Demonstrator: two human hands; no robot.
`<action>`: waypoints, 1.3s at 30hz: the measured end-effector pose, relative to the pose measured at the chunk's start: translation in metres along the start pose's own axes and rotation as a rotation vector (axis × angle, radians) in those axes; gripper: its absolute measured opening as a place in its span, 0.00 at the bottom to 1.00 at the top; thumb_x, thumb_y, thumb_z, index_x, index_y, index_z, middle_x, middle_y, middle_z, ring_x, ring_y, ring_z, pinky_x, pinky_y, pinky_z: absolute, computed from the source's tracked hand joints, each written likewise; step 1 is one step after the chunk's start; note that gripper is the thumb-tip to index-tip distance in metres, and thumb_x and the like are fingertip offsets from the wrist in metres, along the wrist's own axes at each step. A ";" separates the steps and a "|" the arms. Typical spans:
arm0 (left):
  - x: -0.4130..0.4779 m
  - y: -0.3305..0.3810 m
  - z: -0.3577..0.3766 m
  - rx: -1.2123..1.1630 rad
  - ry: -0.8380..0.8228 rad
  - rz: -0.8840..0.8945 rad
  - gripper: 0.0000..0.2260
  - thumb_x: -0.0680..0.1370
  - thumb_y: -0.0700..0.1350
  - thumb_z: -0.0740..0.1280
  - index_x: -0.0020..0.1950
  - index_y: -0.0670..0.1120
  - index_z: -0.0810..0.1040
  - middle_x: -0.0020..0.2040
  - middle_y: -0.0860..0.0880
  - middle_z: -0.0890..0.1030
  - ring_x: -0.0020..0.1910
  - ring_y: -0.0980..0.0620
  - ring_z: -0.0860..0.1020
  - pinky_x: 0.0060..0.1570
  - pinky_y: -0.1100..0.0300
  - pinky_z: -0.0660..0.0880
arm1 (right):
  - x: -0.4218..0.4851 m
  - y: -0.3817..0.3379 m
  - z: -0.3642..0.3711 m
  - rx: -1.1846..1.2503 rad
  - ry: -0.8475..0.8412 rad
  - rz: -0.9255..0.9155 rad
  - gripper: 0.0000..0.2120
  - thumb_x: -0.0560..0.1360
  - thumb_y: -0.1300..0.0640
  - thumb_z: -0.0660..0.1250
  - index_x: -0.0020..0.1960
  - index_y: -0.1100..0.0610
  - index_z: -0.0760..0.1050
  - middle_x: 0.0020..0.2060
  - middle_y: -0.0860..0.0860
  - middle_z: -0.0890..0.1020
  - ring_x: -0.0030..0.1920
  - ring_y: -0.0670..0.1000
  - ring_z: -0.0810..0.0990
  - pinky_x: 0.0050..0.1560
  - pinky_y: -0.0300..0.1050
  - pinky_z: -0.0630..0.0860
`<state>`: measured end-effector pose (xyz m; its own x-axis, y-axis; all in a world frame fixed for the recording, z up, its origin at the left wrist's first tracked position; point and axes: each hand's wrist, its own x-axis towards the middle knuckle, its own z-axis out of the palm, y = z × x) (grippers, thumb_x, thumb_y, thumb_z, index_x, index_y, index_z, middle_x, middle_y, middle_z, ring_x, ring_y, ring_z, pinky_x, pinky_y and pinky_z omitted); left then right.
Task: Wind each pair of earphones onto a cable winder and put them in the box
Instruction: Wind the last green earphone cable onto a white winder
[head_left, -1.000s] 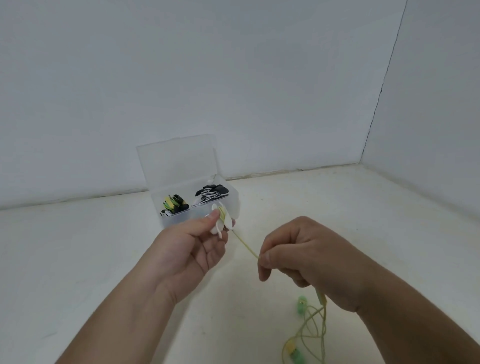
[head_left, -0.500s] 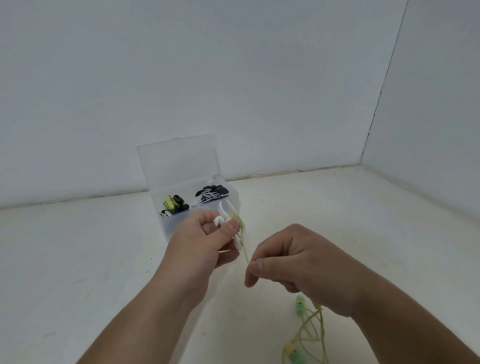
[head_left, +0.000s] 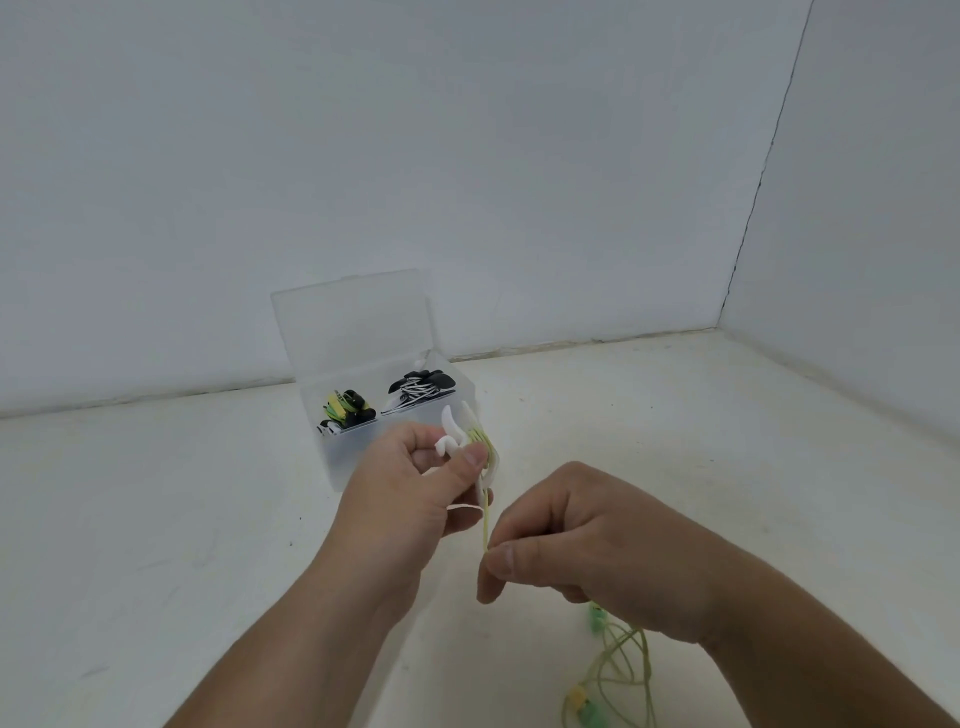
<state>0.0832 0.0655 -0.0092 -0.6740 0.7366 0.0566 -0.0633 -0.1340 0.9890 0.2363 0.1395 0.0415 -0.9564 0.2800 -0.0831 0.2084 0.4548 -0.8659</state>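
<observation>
Centre frame: gripped in the left hand (head_left: 410, 493), thumb on top, a white cable winder (head_left: 470, 441) bearing a few turns. Pinched taut just below in the right hand (head_left: 587, 540), the yellow-green cable (head_left: 485, 525). Lower right, loose loops and green earbuds (head_left: 597, 621). Behind the winder, an open clear box (head_left: 353, 322) holding two wound pairs (head_left: 418, 389).

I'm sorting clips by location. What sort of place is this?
Probably a staged recording corner, not a lived-in room: bare white walls meet at a seam, and an off-white surface carries a clear plastic box. The left hand grips a white cable winder; the right hand pinches a yellow-green earphone cable.
</observation>
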 end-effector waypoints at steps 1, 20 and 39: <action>-0.001 0.000 0.001 0.014 -0.009 0.008 0.10 0.75 0.42 0.73 0.52 0.40 0.76 0.37 0.47 0.82 0.33 0.50 0.81 0.38 0.55 0.76 | 0.000 0.001 0.000 0.002 -0.007 -0.005 0.10 0.79 0.62 0.65 0.45 0.61 0.85 0.19 0.38 0.70 0.25 0.38 0.71 0.28 0.25 0.64; -0.004 0.006 0.005 -0.022 -0.110 0.190 0.09 0.73 0.39 0.74 0.46 0.45 0.74 0.38 0.50 0.81 0.30 0.54 0.75 0.32 0.62 0.72 | 0.002 0.005 0.005 0.131 -0.160 0.032 0.12 0.76 0.58 0.64 0.36 0.58 0.80 0.23 0.47 0.68 0.26 0.48 0.62 0.29 0.42 0.58; -0.005 0.005 0.000 -0.040 -0.329 -0.062 0.15 0.69 0.41 0.77 0.51 0.43 0.76 0.33 0.51 0.82 0.28 0.51 0.67 0.33 0.62 0.67 | -0.003 0.008 -0.016 0.413 0.164 -0.138 0.13 0.69 0.60 0.61 0.26 0.56 0.74 0.22 0.51 0.63 0.24 0.48 0.56 0.26 0.39 0.54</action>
<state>0.0867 0.0613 -0.0041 -0.3946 0.9178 0.0439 -0.1298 -0.1030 0.9862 0.2443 0.1556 0.0426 -0.9176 0.3856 0.0968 -0.0492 0.1316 -0.9901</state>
